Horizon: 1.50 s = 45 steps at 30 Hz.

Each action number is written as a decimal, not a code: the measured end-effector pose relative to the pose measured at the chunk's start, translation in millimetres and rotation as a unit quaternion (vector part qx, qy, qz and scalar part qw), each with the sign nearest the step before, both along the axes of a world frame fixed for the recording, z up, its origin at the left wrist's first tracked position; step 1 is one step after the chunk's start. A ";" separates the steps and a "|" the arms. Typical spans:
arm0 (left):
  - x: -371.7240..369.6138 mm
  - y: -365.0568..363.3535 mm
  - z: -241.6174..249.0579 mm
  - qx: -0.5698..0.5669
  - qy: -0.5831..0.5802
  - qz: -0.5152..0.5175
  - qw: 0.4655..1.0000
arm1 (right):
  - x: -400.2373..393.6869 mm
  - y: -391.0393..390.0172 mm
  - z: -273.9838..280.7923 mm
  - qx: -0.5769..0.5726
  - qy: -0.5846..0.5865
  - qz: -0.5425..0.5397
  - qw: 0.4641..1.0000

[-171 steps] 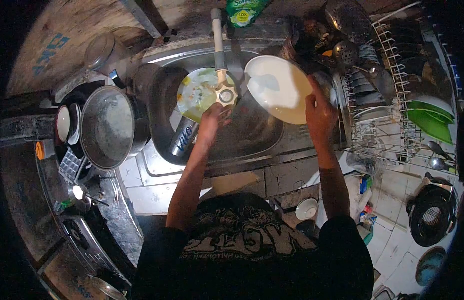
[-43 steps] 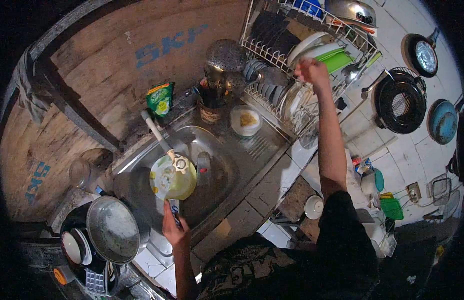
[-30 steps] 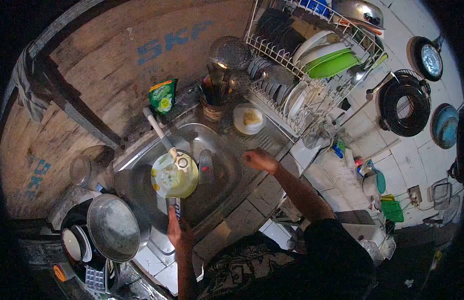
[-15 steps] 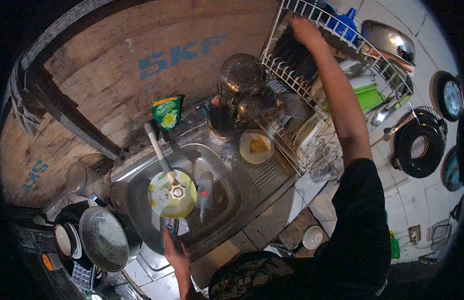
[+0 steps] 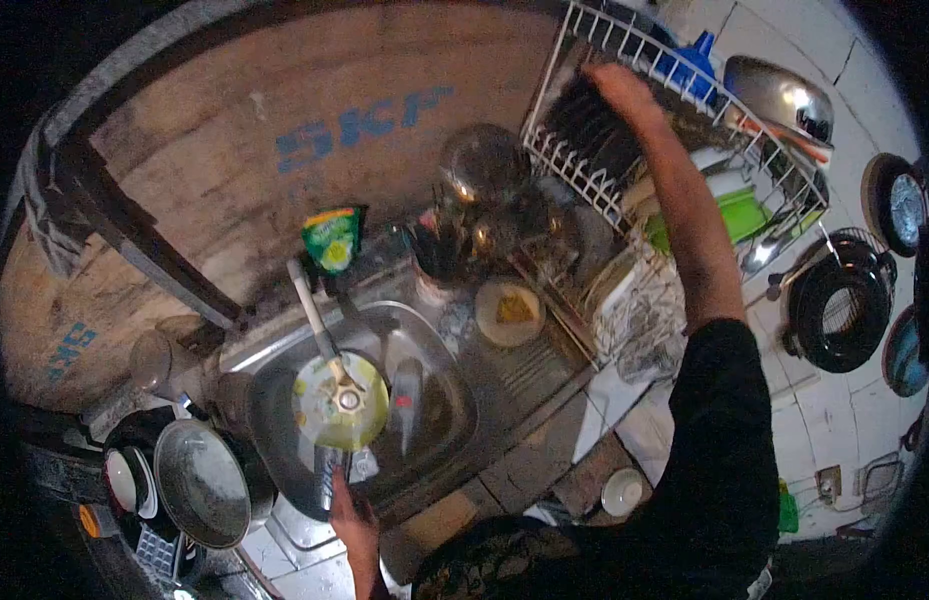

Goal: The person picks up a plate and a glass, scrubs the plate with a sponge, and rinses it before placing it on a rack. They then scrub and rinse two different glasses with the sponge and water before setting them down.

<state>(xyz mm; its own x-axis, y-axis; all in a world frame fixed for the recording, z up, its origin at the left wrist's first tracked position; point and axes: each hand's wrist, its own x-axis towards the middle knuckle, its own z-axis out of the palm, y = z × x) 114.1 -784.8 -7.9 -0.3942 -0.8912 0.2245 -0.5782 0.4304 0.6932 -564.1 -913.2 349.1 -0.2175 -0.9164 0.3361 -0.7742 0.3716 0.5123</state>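
My left hand is at the sink's front edge, fingers closed round the lower end of a narrow dark grey object with light marks. Just beyond it, a pale plate with a yellow-green rim lies in the metal sink, under the tap. A clear glass with a red mark lies to the plate's right. Far up to the right, my right hand reaches into the white wire dish rack, fingertips at the top of dark plates; blur hides its grip.
A small bowl with an orange-brown sponge sits on the drainboard. A green pouch stands behind the sink. A grey pan is at the left. In the rack are a green dish and a blue funnel.
My right hand has shifted slightly down within the rack, over the dark plates. My left hand stays at the sink front with the dark grey object. The view has tilted a little.
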 end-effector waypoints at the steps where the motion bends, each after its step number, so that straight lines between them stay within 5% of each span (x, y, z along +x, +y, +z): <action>1: 1.9 -1.6 1.3 0.056 -0.011 -0.002 0.998 | 3.3 -1.3 2.1 -0.028 -0.010 0.018 0.999; 4: 5.2 -14.5 1.1 -0.126 -0.017 -0.026 0.992 | 21.3 1.5 10.5 -0.061 -0.043 0.020 0.997; 6: 9.0 -16.2 5.0 -0.082 -0.010 -0.007 0.997 | 33.7 11.6 14.9 -0.067 -0.106 -0.072 0.989; 7: 7.5 -15.9 5.5 -0.039 0.003 0.012 0.999 | 22.3 10.7 10.0 -0.151 -0.197 -0.026 0.968; 10: 6.1 -18.5 -2.9 -0.044 0.001 0.019 0.999 | 37.8 22.2 10.9 -0.096 -0.099 -0.039 0.990; 12: 6.1 -15.7 -6.6 -0.027 0.019 0.018 0.999 | 10.9 10.3 9.2 -0.079 -0.136 -0.041 0.987; 18: 2.0 -11.2 -17.5 -0.033 0.029 -0.036 0.998 | 30.2 10.4 1.5 -0.178 -0.113 -0.075 0.975; 19: 4.2 -9.5 -24.1 0.015 0.001 -0.018 1.000 | 17.1 9.7 -6.9 -0.188 -0.022 0.024 0.982; 22: 2.1 -10.8 -28.6 -0.055 0.008 -0.036 0.998 | 20.9 15.8 -8.2 -0.135 0.042 0.041 0.989; 26: 4.9 -13.4 -44.5 0.010 0.010 -0.032 0.999 | 41.9 35.3 -3.2 -0.076 0.152 0.080 0.982; 29: 9.5 -18.0 -65.6 0.016 0.015 -0.027 0.999 | 75.0 52.3 6.7 -0.081 0.112 0.131 0.982; 34: -0.2 -18.6 -22.8 0.042 0.021 -0.027 0.999 | 153.6 92.3 35.5 -0.100 0.100 0.226 0.964; 36: 1.0 -20.4 -30.3 -0.020 0.029 -0.027 0.999 | 212.2 115.2 62.4 -0.028 0.040 0.193 0.980; 38: 3.1 -19.3 -16.0 0.150 -0.054 0.001 0.987 | 239.1 131.0 70.4 -0.058 -0.006 0.179 0.982; 39: 5.2 -19.2 -27.8 0.152 -0.054 -0.001 0.987 | 244.3 135.5 76.6 -0.049 0.088 0.239 0.966; 45: 12.8 -23.7 -35.2 -0.013 0.046 -0.055 0.997 | 230.7 157.0 83.2 -0.033 0.020 0.206 0.978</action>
